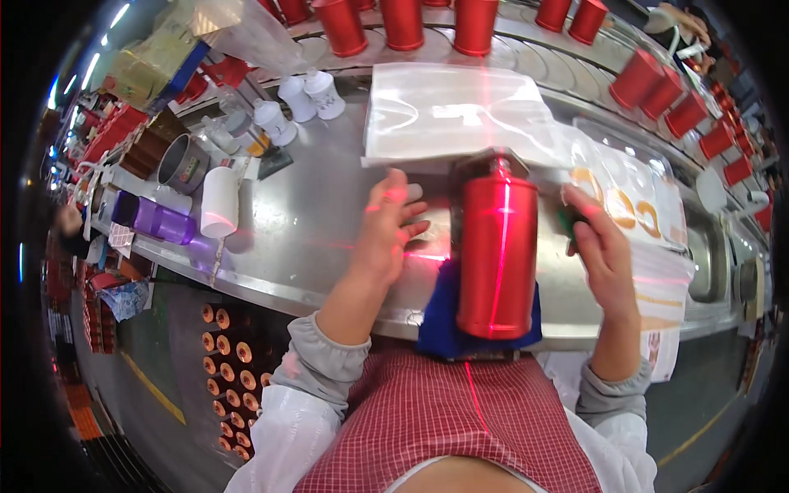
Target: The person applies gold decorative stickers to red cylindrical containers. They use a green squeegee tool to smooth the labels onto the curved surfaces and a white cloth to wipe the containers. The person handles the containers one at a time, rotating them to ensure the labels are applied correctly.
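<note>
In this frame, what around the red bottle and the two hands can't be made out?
- Head view: the right hand closes on something dark green; its fingers hide what it is.
- The red bottle covers most of the blue cloth and whatever supports it.
- Whether the left hand presses the metal table or hovers is unclear.
- Far cups at the rim are too small.

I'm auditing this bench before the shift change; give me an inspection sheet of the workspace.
Surface: curved steel bench, bare patch by the hands.
Job's things: red bottle lying on a blue cloth; plastic bags beyond it.
Clutter: white cup, purple bottle, white bottles, grey mug.
Grippers: left hand open, flat on the bench; right hand closed around a small dark thing beside the bottle.
Cables: nothing seen.
Surroundings: conveyor of red cups; copper-coloured spools below.
</note>
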### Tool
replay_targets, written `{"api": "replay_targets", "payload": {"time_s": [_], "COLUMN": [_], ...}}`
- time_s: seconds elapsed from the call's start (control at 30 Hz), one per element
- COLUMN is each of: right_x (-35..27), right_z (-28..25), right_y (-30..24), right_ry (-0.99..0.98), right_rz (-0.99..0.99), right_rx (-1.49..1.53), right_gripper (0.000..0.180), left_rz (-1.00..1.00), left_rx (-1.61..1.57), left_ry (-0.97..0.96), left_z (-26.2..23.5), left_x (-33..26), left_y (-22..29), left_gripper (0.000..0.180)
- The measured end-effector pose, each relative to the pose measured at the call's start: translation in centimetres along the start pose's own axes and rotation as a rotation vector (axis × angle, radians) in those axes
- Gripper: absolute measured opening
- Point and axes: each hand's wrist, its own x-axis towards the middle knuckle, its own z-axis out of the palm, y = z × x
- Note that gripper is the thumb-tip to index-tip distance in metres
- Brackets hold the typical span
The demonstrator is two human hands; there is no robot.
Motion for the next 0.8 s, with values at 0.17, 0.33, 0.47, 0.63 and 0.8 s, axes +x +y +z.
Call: {"api": "replay_targets", "payload": {"time_s": [0.17, 0.33, 0.47, 0.63, 0.8], "right_x": [4.8, 10.8, 16.3, 20.3, 21.2], "right_z": [-1.1, 1.6, 6.4, 11.9, 13.6], "right_y": [-1.9, -4.8, -4.7, -5.2, -4.1], "right_ry": [-0.05, -0.212, -0.49, -0.848, -0.909], "right_rz": [-0.269, -0.391, -0.548, -0.47, -0.455], "right_rx": [-0.264, -0.433, -0.458, -0.734, -0.709], "right_gripper": [0.044, 0.028, 0.015, 0.012, 0.01], "left_rz": [-0.213, -0.093, -0.025, -0.047, -0.068], "left_rx": [-0.176, -0.174, -0.21, -0.23, -0.162], "left_ry": [-0.041, -0.058, -0.08, -0.075, -0.066], "left_z": [-3.7, -3.9, -4.0, -4.3, -4.7], "left_x": [5.1, 5.2, 5.4, 6.0, 6.7], "left_y": [1.9, 0.5, 0.0, 0.1, 0.3], "left_gripper": [0.045, 0.025, 0.025, 0.024, 0.023]}}
